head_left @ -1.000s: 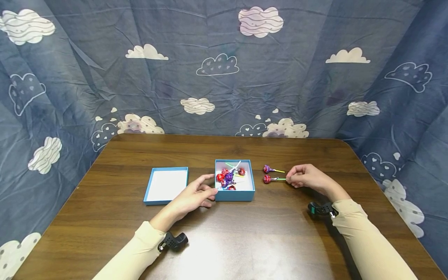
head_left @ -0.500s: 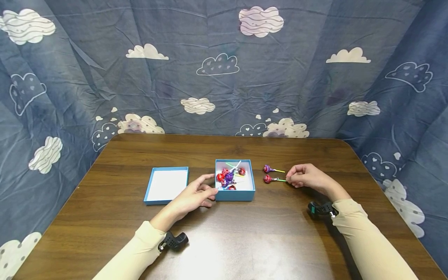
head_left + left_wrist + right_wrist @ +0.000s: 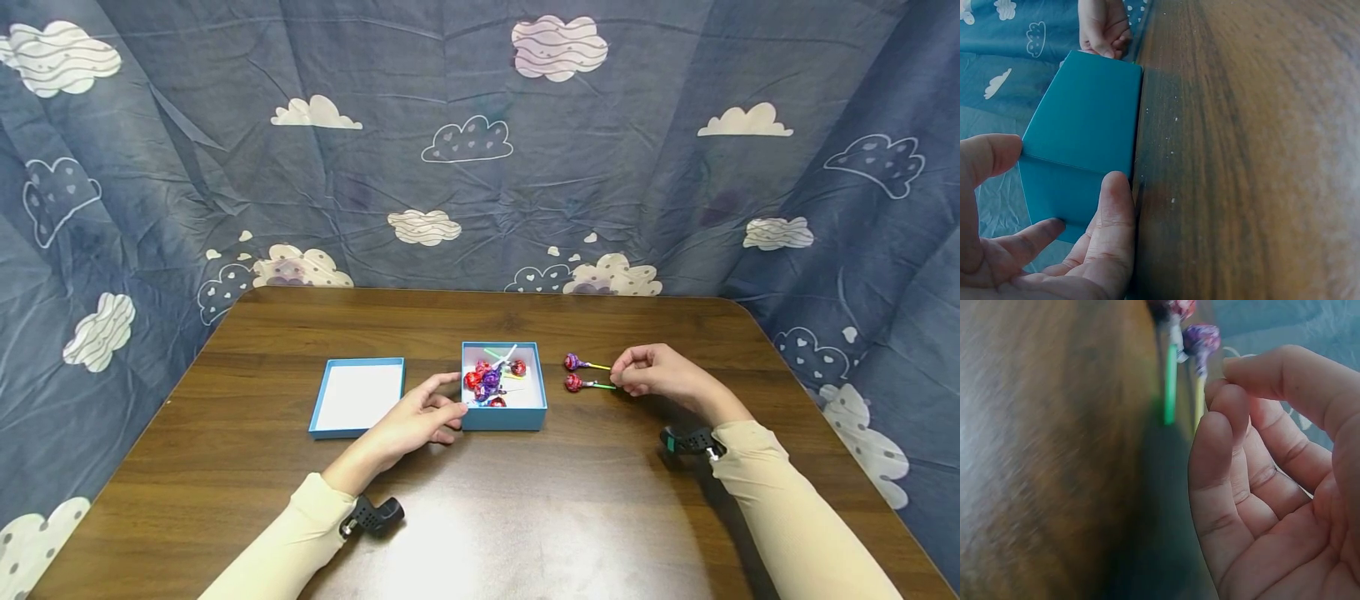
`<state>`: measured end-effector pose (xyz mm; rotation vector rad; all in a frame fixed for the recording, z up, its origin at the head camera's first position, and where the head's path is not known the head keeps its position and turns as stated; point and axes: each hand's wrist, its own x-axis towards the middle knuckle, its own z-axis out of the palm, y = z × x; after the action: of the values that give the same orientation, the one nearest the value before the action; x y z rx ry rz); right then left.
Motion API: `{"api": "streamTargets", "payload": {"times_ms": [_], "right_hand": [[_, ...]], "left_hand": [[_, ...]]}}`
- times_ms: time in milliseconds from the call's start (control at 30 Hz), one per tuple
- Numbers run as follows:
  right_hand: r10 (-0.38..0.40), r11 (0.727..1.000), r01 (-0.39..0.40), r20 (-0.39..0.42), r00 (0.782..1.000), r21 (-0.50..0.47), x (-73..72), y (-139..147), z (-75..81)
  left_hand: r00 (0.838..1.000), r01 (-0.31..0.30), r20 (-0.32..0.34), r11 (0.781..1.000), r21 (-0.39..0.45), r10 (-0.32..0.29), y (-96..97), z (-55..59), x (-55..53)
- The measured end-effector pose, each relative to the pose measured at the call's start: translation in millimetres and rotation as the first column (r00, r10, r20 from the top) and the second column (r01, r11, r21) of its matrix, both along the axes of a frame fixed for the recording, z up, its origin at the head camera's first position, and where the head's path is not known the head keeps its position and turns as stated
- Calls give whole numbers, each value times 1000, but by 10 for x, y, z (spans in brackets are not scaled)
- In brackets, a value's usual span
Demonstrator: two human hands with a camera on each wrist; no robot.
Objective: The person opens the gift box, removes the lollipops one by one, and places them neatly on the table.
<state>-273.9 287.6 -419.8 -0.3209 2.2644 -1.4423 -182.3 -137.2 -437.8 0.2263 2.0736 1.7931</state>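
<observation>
My left hand [image 3: 420, 421] rests at the near left corner of a blue box [image 3: 502, 419], its fingertips touching the outside in the left wrist view. Several wrapped lollipops [image 3: 490, 380] lie in the box. To its right, two more lie side by side on the table: a purple lollipop [image 3: 572, 362] with a yellow stick and a red lollipop [image 3: 573, 382] with a green stick. My right hand [image 3: 660, 375] hovers by the stick ends, fingers loosely bent. In the right wrist view the green stick [image 3: 1170, 387] is free, and the yellow stick [image 3: 1199, 403] runs close beside the fingertips.
The box's shallow blue lid [image 3: 358, 400], white inside, lies left of the box, close to my left forearm. Everything sits on a brown wooden table [image 3: 510, 533]. A blue cloud-print curtain [image 3: 465, 192] hangs behind the table's far edge.
My right hand has lifted slightly and shifted a little away from me, off the end of the green stick. The left hand, box and lid have stayed put.
</observation>
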Motion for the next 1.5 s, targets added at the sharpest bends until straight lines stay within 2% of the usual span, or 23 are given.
{"api": "streamTargets", "payload": {"times_ms": [133,400,600,767,933,1100,1333,1500], "right_hand": [[5,1000,-5,-5,1000,12,-32,-92,111],[96,994,-90,-93,991,70,-106,-359,388],[136,981,-113,-144,980,157,-111,-661,578],[176,959,-123,-195,965,256,-117,-913,691],[215,943,-148,-209,954,298,-140,-1128,722],[218,942,-152,-204,954,299,-183,-1334,702],[260,899,-138,-252,932,416,-187,-1560,665],[266,882,-117,-278,923,457,-162,-1671,646]], "left_hand": [[1000,0,1,1000,0,0,-1,-2,-1],[1000,2,2,1000,5,-2,-3,1,-8],[1000,3,1,1000,4,-3,-11,-1,-7],[1000,0,0,1000,0,0,-11,-4,-11],[1000,0,0,1000,-4,0,-7,-4,-10],[1000,1,-3,1000,-3,-1,-10,-9,-17],[1000,9,1,1000,-3,-9,-8,-11,-27],[1000,6,5,1000,-3,-6,-8,-9,-23]]}}
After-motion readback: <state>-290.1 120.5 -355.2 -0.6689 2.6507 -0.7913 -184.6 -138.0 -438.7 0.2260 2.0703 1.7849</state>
